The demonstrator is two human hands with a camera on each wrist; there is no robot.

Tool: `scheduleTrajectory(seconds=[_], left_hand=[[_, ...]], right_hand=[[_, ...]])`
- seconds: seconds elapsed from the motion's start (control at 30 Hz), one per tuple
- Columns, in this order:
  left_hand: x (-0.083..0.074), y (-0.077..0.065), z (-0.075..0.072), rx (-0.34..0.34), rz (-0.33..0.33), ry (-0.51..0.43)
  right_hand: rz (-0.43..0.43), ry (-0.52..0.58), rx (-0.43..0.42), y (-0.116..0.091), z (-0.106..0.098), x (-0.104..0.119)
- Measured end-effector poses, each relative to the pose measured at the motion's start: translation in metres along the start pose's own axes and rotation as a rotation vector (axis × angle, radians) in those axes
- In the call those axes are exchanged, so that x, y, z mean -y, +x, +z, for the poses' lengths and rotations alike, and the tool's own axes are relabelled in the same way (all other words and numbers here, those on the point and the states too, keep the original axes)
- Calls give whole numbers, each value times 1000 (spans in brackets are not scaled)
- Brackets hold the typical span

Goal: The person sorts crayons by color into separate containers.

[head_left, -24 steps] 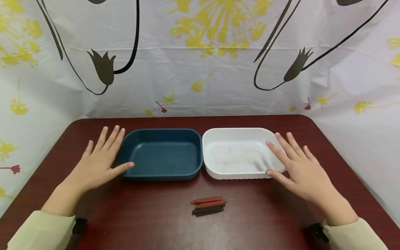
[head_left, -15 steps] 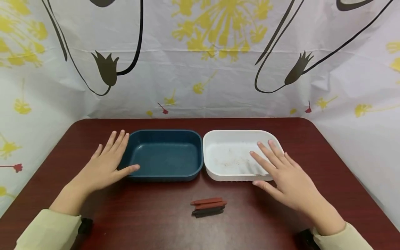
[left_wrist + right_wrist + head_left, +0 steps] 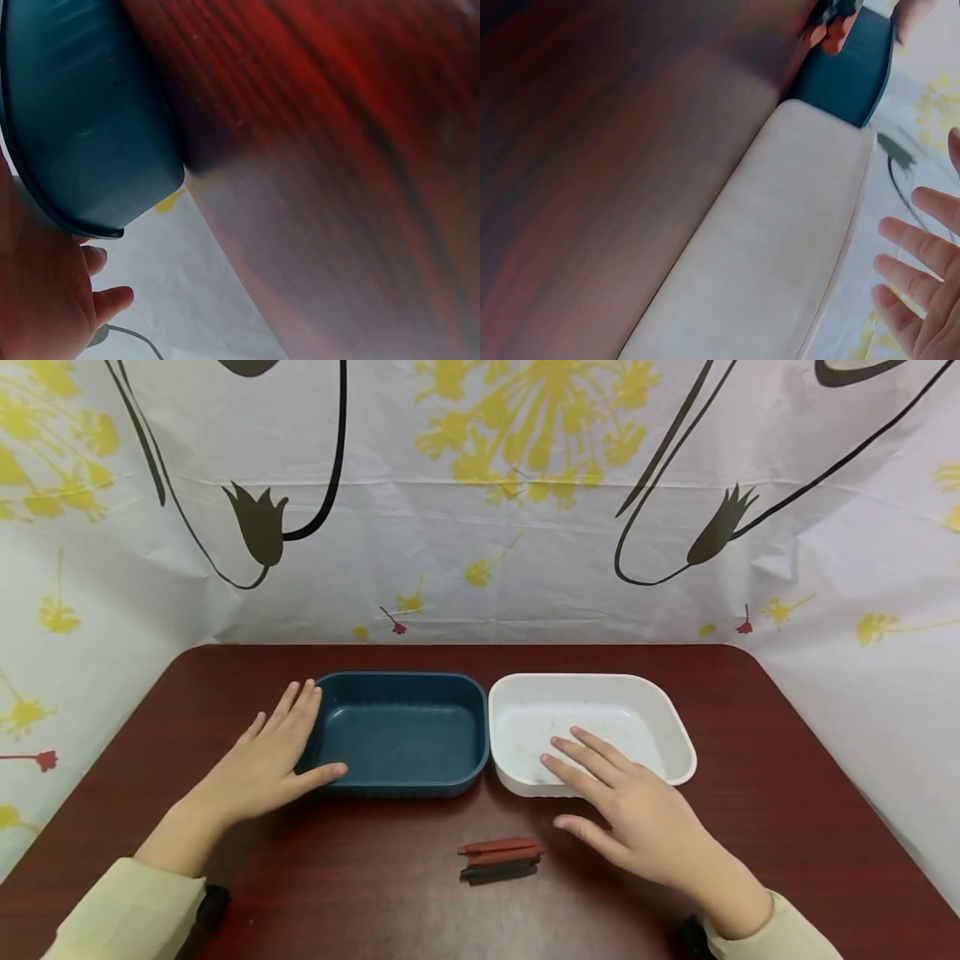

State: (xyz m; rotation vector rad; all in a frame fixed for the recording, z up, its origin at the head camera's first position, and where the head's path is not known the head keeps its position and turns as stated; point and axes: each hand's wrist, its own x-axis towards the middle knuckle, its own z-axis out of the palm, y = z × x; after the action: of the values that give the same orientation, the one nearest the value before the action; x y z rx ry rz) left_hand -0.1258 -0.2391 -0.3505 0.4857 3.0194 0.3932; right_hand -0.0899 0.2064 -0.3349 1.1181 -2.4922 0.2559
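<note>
My left hand (image 3: pixel 266 767) is at the left end of a dark blue rectangular tray (image 3: pixel 408 789). Its fingers are straight, with the thumb out over the near left corner; whether it touches the rim I cannot tell. My right hand (image 3: pixel 645 818) hovers over the near side of a white tray (image 3: pixel 667 727), fingers straight and spread, holding nothing. In front of the trays lies a small bundle of crayon-like sticks, reddish-brown sticks (image 3: pixel 501 846) behind black sticks (image 3: pixel 499 871). In the right wrist view the hand (image 3: pixel 930 285) appears beyond the white tray's wall.
Both trays stand side by side on a dark red wooden table (image 3: pixel 360 893). A white patterned cloth (image 3: pixel 555 577) hangs behind and along both sides. Faint specks mark the white tray's floor.
My right hand has moved left and toward me, from the white tray's right end to its near side. My left hand has shifted slightly right and nearer. Trays and sticks stay put.
</note>
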Motion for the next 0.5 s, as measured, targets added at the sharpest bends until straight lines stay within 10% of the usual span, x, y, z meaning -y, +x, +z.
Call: scheduleTrajectory(seconds=[0.5], left_hand=[[-1, 1, 3, 18, 8, 33]], right_hand=[[-265, 157, -38, 21, 18, 28]])
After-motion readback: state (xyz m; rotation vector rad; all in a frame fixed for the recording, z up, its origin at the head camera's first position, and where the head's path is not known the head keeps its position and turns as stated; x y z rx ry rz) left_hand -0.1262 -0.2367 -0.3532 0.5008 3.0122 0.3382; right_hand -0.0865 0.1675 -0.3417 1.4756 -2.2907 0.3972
